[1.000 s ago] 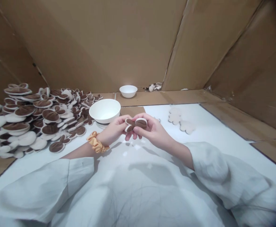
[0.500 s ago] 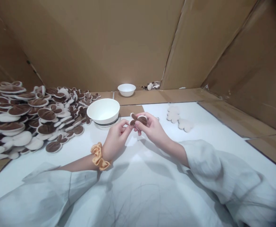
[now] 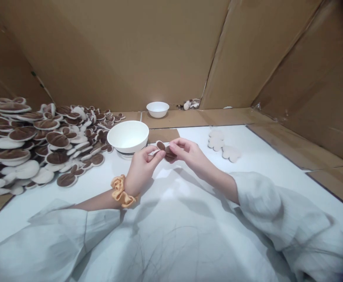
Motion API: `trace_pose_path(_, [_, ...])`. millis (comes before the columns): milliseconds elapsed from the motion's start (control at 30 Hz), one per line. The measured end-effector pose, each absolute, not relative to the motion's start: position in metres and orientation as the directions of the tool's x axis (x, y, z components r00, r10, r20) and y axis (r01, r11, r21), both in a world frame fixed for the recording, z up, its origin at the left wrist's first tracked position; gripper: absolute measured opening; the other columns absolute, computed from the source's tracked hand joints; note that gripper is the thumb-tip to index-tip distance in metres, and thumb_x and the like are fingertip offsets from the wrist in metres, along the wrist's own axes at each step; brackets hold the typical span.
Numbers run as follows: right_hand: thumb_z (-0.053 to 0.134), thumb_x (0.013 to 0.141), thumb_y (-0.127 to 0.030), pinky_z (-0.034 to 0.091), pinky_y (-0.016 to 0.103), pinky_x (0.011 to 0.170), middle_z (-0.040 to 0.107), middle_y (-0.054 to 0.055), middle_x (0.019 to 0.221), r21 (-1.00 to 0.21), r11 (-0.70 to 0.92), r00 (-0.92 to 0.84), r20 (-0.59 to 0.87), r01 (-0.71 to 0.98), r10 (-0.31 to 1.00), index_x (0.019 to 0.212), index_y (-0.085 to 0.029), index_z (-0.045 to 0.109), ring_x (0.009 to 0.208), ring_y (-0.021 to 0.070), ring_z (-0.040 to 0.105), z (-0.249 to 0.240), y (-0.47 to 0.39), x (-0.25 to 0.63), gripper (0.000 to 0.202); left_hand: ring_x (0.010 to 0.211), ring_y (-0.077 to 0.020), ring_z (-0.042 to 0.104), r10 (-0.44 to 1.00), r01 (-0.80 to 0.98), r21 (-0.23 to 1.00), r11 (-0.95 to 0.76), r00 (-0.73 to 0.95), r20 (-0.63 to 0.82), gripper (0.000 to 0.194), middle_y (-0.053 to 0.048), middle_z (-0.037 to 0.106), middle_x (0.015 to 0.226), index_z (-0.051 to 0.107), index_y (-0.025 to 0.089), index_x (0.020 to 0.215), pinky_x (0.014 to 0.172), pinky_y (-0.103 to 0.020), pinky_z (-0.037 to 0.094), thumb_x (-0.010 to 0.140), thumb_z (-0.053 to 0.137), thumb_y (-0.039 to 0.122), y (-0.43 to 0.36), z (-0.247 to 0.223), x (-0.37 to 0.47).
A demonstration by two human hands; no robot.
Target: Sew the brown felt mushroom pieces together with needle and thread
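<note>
A small brown fabric piece with a pale edge is held between both hands above the white surface. My left hand, with an orange scrunchie at its wrist, pinches the piece's left side. From the right, my right hand grips the brown part between thumb and fingers. Just beyond my left hand stands a large white bowl. Two pale, scalloped flat pieces lie to the right of my hands.
A big heap of brown and white pieces covers the left side. A small white bowl stands at the back, near a little cluster of scraps. Cardboard walls enclose the back and sides.
The held piece has been turned, and its rounded parts show differently. My right hand's fingers have shifted on it. Both hands remain in about the same place.
</note>
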State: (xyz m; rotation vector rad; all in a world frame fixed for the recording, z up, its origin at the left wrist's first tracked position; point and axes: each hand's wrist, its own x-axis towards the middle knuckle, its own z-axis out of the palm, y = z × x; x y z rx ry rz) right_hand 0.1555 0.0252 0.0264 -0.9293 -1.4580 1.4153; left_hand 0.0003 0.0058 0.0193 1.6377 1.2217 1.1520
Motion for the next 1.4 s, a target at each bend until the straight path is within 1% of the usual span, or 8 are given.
trace_pose_path(167, [0.056,0.078,-0.044,0.036,0.022,0.050,0.052,0.000,0.059,-0.992,0.099,-0.373,0.062,0.079,0.926,0.063,-0.014,0.055,0.056,0.0081,0.047,0.027,0.033,0.163,0.034,0.043,-0.0076,0.035,0.972,0.196,0.956,-0.218,0.127,0.196,0.016,0.007,0.034,0.042,0.061,0.016,0.078,0.044,-0.020,0.024,0.077,0.057,0.032,0.004,0.021,0.001])
trace_pose_path(300, [0.058,0.077,-0.045,0.024,0.022,0.043,0.035,-0.008,0.043,-0.999,-0.004,-0.412,0.015,-0.045,0.911,0.056,-0.015,0.048,0.041,0.0045,0.031,0.030,0.034,0.165,0.037,0.040,-0.0055,0.023,0.975,0.166,0.964,-0.209,0.115,0.192,0.018,0.009,0.028,0.042,0.057,0.017,0.074,0.042,-0.021,0.018,0.077,0.057,0.035,0.003,0.019,0.001])
trace_pose_path(467, [0.058,0.077,-0.043,0.021,0.020,0.040,0.033,-0.009,0.041,-0.988,-0.075,-0.420,-0.013,-0.132,0.907,0.061,-0.014,0.051,0.038,0.0033,0.027,0.033,0.031,0.163,0.033,0.041,-0.0049,0.017,0.969,0.161,0.957,-0.240,0.104,0.225,0.019,0.009,0.026,0.043,0.055,0.017,0.074,0.041,-0.022,0.013,0.077,0.057,0.035,0.005,0.015,0.000])
trace_pose_path(700, [0.056,0.079,-0.045,0.033,0.020,0.041,0.049,-0.003,0.048,-0.999,-0.026,-0.516,0.000,-0.043,0.856,0.072,-0.013,0.056,0.044,0.0067,0.042,0.030,0.031,0.164,0.032,0.042,-0.0046,0.020,0.953,0.250,0.920,-0.303,0.070,0.295,0.019,0.008,0.030,0.044,0.057,0.014,0.071,0.041,-0.020,0.015,0.076,0.058,0.032,0.005,0.014,-0.002])
trace_pose_path(833, [0.060,0.077,-0.039,0.026,0.017,0.038,0.045,-0.006,0.051,-0.985,-0.034,-0.431,0.043,-0.171,0.901,0.078,-0.017,0.055,0.041,0.0034,0.034,0.028,0.031,0.163,0.023,0.041,-0.0045,0.019,0.948,0.231,0.920,-0.317,0.072,0.309,0.019,0.008,0.030,0.044,0.057,0.014,0.072,0.041,-0.020,0.015,0.076,0.058,0.032,0.005,0.016,-0.001])
trace_pose_path(1067, [0.070,0.065,-0.025,0.044,0.023,0.052,0.057,0.000,0.072,-0.995,-0.025,-0.484,0.025,-0.097,0.875,0.083,-0.015,0.057,0.055,0.0074,0.050,0.019,0.027,0.155,0.024,0.041,-0.0046,0.022,0.975,0.193,0.959,-0.206,-0.037,0.217,0.020,0.008,0.029,0.042,0.056,0.014,0.070,0.040,-0.019,0.016,0.075,0.057,0.034,0.006,0.011,-0.004])
trace_pose_path(1200, [0.065,0.067,-0.020,0.044,0.023,0.050,0.052,-0.003,0.060,-1.000,0.003,-0.445,0.009,-0.015,0.895,0.077,-0.014,0.056,0.051,0.0077,0.048,0.018,0.021,0.150,0.015,0.041,-0.0044,0.022,0.982,0.131,0.974,-0.186,0.016,0.186,0.019,0.009,0.029,0.041,0.058,0.014,0.072,0.040,-0.018,0.017,0.077,0.057,0.032,0.003,0.012,0.001])
trace_pose_path(1400, [0.064,0.066,-0.015,0.043,0.024,0.057,0.055,-0.002,0.064,-0.994,0.109,-0.373,0.105,-0.009,0.922,0.072,-0.013,0.056,0.059,0.0081,0.051,0.015,0.018,0.148,0.010,0.040,-0.0037,0.019,0.998,0.018,0.998,-0.059,0.008,0.059,0.022,0.009,0.025,0.041,0.058,0.013,0.069,0.039,-0.018,0.014,0.075,0.059,0.035,0.003,0.011,0.002])
